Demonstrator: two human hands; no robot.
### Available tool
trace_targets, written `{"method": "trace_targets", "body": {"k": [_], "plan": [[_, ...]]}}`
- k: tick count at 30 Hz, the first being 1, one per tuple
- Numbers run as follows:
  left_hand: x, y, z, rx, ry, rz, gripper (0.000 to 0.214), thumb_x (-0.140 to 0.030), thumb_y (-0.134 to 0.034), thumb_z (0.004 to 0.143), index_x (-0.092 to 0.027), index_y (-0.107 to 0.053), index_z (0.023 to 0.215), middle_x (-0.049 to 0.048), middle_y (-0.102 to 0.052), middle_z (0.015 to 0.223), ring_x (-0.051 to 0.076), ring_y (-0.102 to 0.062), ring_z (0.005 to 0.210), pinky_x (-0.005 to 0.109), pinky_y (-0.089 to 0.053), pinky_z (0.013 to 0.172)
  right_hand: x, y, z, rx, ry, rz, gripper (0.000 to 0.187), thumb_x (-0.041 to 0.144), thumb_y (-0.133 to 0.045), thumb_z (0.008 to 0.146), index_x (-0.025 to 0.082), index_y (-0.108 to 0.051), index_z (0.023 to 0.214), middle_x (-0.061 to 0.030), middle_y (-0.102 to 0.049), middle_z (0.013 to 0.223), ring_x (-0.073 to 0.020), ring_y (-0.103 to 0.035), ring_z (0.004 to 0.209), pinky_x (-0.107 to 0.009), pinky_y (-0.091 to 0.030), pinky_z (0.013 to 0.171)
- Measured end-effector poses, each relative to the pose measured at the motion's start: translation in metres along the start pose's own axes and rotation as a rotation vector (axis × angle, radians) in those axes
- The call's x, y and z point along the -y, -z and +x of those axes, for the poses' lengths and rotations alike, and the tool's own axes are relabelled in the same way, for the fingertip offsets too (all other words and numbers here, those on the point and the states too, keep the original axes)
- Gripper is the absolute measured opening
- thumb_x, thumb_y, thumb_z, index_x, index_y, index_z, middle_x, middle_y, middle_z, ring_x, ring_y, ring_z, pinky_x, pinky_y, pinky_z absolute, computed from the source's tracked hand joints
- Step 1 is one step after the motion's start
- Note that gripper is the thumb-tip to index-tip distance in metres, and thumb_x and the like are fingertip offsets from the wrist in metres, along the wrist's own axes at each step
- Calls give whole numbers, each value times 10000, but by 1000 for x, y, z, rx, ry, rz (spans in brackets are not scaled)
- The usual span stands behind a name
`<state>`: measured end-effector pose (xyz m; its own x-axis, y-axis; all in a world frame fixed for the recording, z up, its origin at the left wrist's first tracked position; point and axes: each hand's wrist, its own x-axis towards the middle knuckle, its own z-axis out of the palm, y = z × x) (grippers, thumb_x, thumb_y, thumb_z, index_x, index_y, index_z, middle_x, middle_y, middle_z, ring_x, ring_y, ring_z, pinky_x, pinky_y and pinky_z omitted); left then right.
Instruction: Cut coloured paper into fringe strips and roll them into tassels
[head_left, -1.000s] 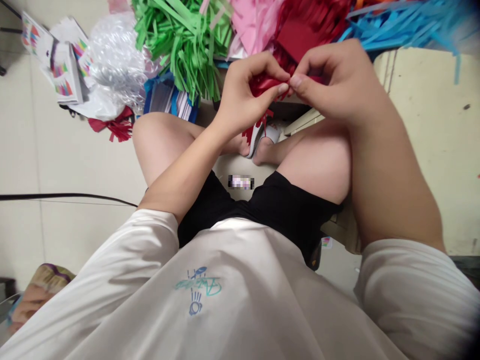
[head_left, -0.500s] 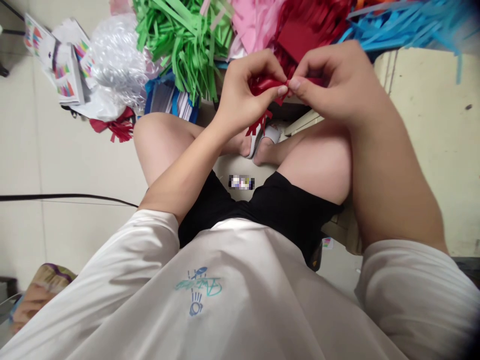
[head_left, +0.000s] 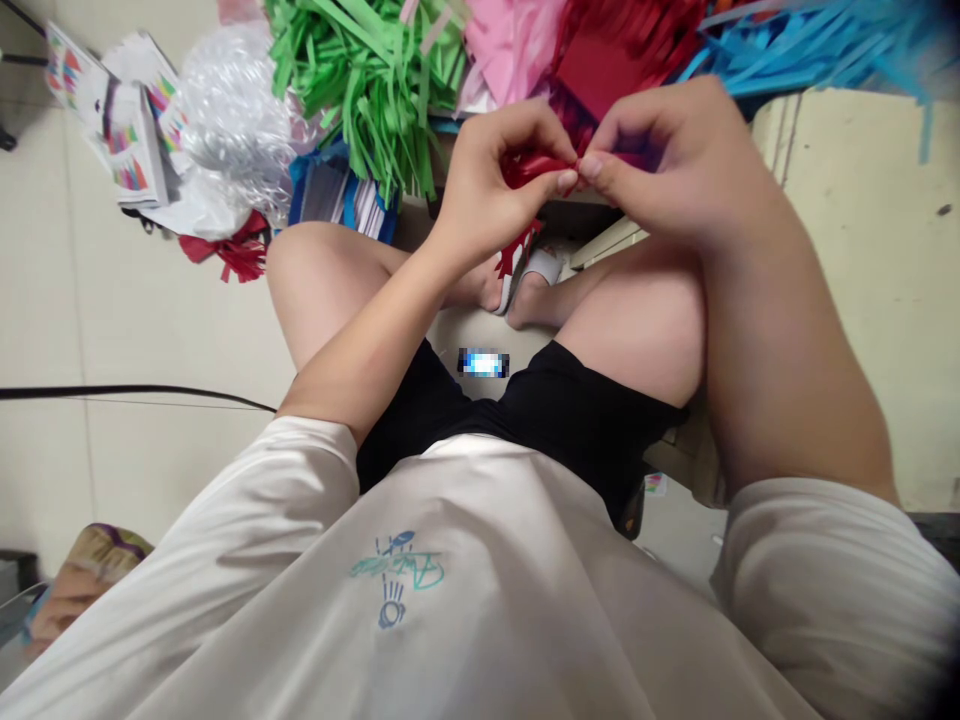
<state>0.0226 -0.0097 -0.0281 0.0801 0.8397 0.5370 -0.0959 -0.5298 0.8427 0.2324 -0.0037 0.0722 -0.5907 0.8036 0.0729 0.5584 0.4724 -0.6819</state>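
"Grip first?"

"Closed in fine pinches, left hand (head_left: 501,178) and right hand (head_left: 675,165) almost tip to tip. Holding red film (head_left: 534,166) between, bunched against the thumbs, up in the air above the sandals (head_left: 545,265)."

"Heavy?"

"Looks nearly weightless. Soft, thin, glossy; likely to slip between fingertips, and perhaps to tear if pulled hard. Best taken at the gathered middle, close by the thumbs, with loose ends left free."

"And below the left hand?"

"Red fringe (head_left: 514,252), hanging. Cannot tell whether joined to the held piece."

"Farther out?"

"Just beyond the hands, a crowded heap: green fringe (head_left: 367,85), pink sheets (head_left: 514,50), red bundle (head_left: 626,60), blue fringe (head_left: 810,55). Support underneath mostly hidden. Off to the right, a cream board (head_left: 877,220), smooth, slightly marked."

"To the left?"

"Pale tiled floor (head_left: 172,340), hard and faintly shiny, with printed packets (head_left: 135,150), a clear plastic bundle (head_left: 232,110) and a small red tassel (head_left: 236,250). Nearer the body, a black cable (head_left: 135,390), running in from the edge."
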Motion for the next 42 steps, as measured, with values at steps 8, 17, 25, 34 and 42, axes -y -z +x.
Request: {"method": "trace_targets", "body": {"k": [8, 17, 25, 34, 42], "plan": [[-5, -1, -2, -1, -9, 24, 39, -350, -856, 797, -362, -821, 783, 6, -796, 817, 226, -627, 741, 447, -493, 723, -4, -3, 1, -27, 29, -7, 149, 338, -794, 864, 266, -694, 781, 15, -550, 625, -113, -401, 578, -331, -333, 606], [9, 3, -1, 29, -56, 41, 132, -327, -935, 827, -313, -804, 825, -2, -796, 822, 187, -607, 728, 414, -501, 706, -3, -4, 0, -29, -2, -5, 163, 332, -817, 862, 269, -692, 779, 7, -578, 664, -123, -426, 602, -348, -331, 622], [13, 6, -1, 68, -60, 69, 178, -406, -965, 843, -375, -802, 908, -51, -814, 887, 175, -596, 755, 415, -494, 709, -4, -6, 0, -47, -10, -34, 155, 309, -810, 874, 263, -697, 779, 5, -603, 682, -115, -453, 625, -350, -331, 621], [12, 12, 3, 101, -84, 81, 125, -350, -903, 805, -390, -829, 897, -20, -814, 879, 222, -649, 744, 445, -487, 675, 4, -5, -1, -14, -87, 61, 168, 391, -799, 904, 288, -727, 792, -23, -692, 689, -140, -614, 612, -335, -421, 584], [0, 7, 2, 24, -154, 92, 102, -440, -852, 926, -364, -785, 913, -11, -792, 874, 185, -604, 752, 421, -487, 703, 9, -5, -2, -115, -65, 7, 170, 403, -799, 853, 286, -706, 773, -32, -738, 753, -167, -608, 662, -359, -399, 633]]}}
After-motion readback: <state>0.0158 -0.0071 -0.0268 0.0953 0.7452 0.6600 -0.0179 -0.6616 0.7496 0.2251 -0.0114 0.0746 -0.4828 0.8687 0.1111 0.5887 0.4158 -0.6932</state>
